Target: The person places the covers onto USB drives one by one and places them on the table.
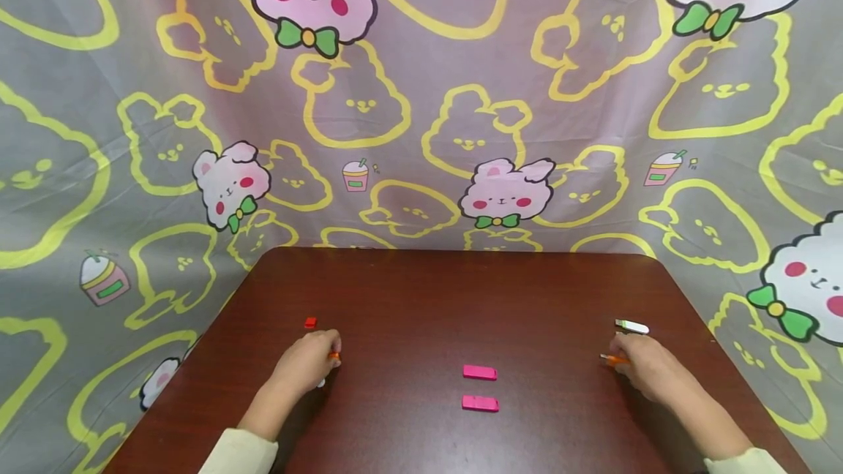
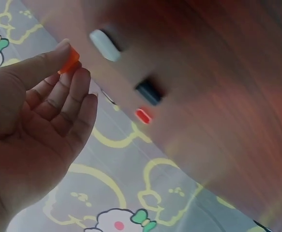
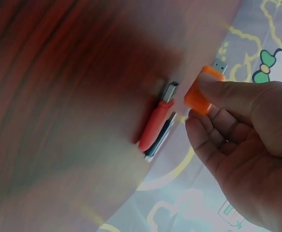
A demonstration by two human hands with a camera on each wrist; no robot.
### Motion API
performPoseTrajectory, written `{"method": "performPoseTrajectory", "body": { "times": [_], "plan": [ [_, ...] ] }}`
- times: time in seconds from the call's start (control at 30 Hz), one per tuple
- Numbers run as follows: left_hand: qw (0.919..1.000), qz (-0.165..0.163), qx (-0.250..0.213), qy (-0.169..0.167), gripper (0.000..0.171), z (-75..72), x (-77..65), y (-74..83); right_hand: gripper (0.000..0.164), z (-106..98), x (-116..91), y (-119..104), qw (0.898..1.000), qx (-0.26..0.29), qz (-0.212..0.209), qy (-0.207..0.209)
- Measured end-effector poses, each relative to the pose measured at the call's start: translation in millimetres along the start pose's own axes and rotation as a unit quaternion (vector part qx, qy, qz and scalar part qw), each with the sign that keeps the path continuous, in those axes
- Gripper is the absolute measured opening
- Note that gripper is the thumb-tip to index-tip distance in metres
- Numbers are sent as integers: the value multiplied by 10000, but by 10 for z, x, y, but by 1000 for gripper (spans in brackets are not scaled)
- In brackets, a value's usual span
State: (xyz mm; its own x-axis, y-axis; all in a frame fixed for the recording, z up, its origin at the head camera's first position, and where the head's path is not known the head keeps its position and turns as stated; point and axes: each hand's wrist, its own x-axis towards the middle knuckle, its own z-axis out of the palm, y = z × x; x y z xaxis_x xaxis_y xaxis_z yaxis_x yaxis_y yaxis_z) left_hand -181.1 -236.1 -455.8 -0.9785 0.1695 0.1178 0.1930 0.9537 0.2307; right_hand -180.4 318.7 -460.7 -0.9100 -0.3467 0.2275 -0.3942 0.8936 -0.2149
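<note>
My left hand (image 1: 308,360) is over the left side of the table, pinching a small orange cap (image 2: 69,61) between thumb and fingers. Below that hand lie a white cap (image 2: 105,45), a black cap (image 2: 148,92) and a red cap (image 2: 143,115). On the right side, my right hand (image 1: 648,366) pinches an orange USB stick (image 3: 202,92), its metal plug bare. Beside it a red USB stick (image 3: 154,126) and a dark stick with a pale edge (image 3: 161,139) lie on the table. The head view shows a white and green USB stick (image 1: 634,326) just beyond this hand.
Two pink sticks (image 1: 479,372) lie one in front of the other near the middle of the brown table (image 1: 461,291). A patterned grey cloth (image 1: 408,115) hangs behind the table and along both sides.
</note>
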Motion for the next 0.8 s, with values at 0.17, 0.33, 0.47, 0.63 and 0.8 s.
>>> {"method": "performPoseTrajectory", "body": {
  "times": [0.17,0.33,0.47,0.63,0.8],
  "plan": [
    [9999,138,3,83,26,-6,10,141,28,-4,12,-113,9983,-164,-302,472],
    [9990,384,-129,209,26,14,31,265,26,-31,27,-257,9984,-15,-233,512],
    [9981,525,-200,259,25,30,43,356,23,-33,43,-357,9994,137,-68,301],
    [9975,619,-198,270,23,36,54,456,23,15,59,-407,9986,76,-210,487],
    [9971,688,-264,201,22,51,77,516,25,50,56,-420,9958,46,-475,781]
  ]
}}
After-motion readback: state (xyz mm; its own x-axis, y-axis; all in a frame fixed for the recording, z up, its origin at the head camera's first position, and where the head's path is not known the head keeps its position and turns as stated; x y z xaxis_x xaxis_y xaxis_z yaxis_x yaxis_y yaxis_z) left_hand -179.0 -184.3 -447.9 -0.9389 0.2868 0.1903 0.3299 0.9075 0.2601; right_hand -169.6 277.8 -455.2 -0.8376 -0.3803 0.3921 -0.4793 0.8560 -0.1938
